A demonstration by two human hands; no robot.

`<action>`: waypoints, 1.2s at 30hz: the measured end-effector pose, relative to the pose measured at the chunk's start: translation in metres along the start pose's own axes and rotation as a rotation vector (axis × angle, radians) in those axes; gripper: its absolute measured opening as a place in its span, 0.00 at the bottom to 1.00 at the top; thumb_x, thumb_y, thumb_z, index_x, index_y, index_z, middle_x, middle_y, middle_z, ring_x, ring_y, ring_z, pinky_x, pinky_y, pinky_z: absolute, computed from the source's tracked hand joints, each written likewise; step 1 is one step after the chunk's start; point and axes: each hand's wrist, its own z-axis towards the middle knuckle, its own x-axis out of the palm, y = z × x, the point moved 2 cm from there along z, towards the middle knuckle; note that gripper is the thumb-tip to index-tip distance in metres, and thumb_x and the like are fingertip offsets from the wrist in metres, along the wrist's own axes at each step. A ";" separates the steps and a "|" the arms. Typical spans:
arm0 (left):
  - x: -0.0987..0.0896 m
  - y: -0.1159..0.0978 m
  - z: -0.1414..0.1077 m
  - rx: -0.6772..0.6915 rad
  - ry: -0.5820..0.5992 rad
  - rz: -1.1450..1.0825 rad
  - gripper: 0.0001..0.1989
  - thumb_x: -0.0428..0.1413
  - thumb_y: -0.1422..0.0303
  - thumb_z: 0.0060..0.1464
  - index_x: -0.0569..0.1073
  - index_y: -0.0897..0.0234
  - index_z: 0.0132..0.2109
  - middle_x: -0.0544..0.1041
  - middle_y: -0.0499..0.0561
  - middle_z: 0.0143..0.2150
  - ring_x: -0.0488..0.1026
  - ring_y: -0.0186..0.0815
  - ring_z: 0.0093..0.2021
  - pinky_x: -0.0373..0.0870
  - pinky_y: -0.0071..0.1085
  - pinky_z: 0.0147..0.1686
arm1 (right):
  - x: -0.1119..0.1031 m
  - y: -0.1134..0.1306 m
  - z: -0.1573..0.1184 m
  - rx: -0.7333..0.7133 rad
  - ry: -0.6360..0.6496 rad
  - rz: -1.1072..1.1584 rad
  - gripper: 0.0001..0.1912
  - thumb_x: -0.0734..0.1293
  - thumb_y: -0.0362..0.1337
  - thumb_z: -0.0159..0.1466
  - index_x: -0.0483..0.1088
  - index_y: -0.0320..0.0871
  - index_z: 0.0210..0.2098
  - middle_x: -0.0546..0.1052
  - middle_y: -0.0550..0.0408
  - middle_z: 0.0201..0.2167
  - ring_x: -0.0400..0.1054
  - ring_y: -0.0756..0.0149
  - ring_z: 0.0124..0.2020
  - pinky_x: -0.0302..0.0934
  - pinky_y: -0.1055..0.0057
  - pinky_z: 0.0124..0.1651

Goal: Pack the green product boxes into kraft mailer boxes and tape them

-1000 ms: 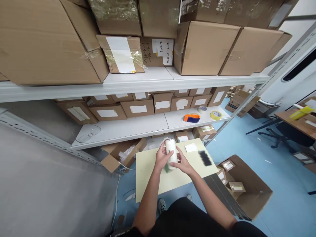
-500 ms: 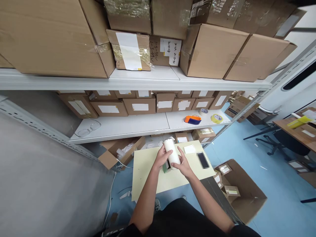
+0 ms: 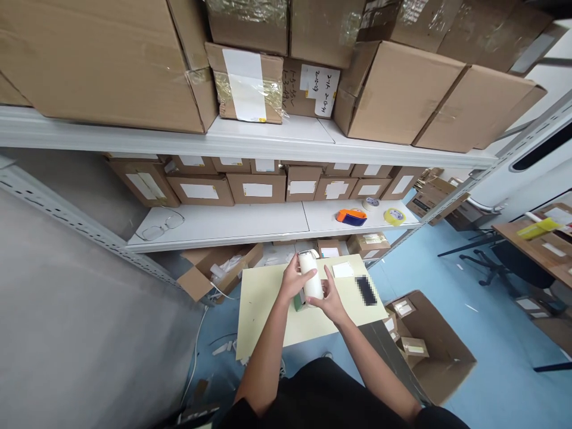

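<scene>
Between my two hands is a white bottle (image 3: pixel 312 279) with a pale lid at its far end, held over the yellowish tabletop (image 3: pixel 263 307). My left hand (image 3: pixel 293 280) wraps its left side, thumb across the front. My right hand (image 3: pixel 330 300) grips the lower right side near the base. Partly hidden beneath the bottle and my left hand is a small green item (image 3: pixel 298 301), whose kind I cannot make out. To the right lie white paper slips (image 3: pixel 342 270) and a dark, pixelated rectangular object (image 3: pixel 366 290).
Ahead, a shelf (image 3: pixel 232 220) carries labelled cartons, glasses (image 3: pixel 163 227), an orange and blue tape dispenser (image 3: pixel 351 217) and yellow tape (image 3: pixel 394 217). A large open carton (image 3: pixel 447 363) with small boxes stands at right; another open carton (image 3: pixel 196 286) sits at left.
The bottle has turned slightly more upright in my hands. Both hands keep hold of it, and the view has shifted a little.
</scene>
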 end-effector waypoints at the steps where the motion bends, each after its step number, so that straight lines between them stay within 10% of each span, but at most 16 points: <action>1: 0.000 0.002 0.000 -0.010 0.028 -0.042 0.46 0.72 0.59 0.44 0.65 0.58 0.68 0.78 0.59 0.59 0.78 0.45 0.53 0.75 0.38 0.53 | 0.001 -0.001 0.000 0.009 0.025 0.008 0.67 0.82 0.43 0.49 0.40 0.55 0.76 0.74 0.53 0.46 0.73 0.56 0.45 0.71 0.56 0.50; 21: 0.003 0.005 -0.005 -0.069 0.100 -0.220 0.62 0.74 0.64 0.43 0.45 0.50 0.76 0.78 0.58 0.58 0.77 0.46 0.57 0.75 0.43 0.55 | -0.006 0.002 0.004 0.054 0.074 -0.007 0.65 0.80 0.42 0.51 0.39 0.56 0.76 0.73 0.55 0.43 0.74 0.60 0.41 0.71 0.59 0.46; 28: 0.006 0.000 -0.001 0.100 -0.158 0.167 0.35 0.74 0.59 0.42 0.76 0.55 0.59 0.76 0.58 0.60 0.75 0.47 0.55 0.73 0.40 0.54 | -0.015 -0.009 0.010 0.038 -0.065 -0.199 0.60 0.80 0.42 0.49 0.49 0.56 0.74 0.71 0.55 0.44 0.73 0.60 0.39 0.72 0.59 0.44; 36: 0.013 0.015 0.016 0.038 -0.148 0.293 0.34 0.75 0.63 0.39 0.77 0.56 0.56 0.82 0.54 0.49 0.80 0.44 0.43 0.74 0.39 0.49 | -0.037 -0.050 0.010 0.035 0.017 -0.295 0.58 0.75 0.36 0.49 0.48 0.58 0.74 0.70 0.49 0.59 0.69 0.53 0.58 0.66 0.51 0.58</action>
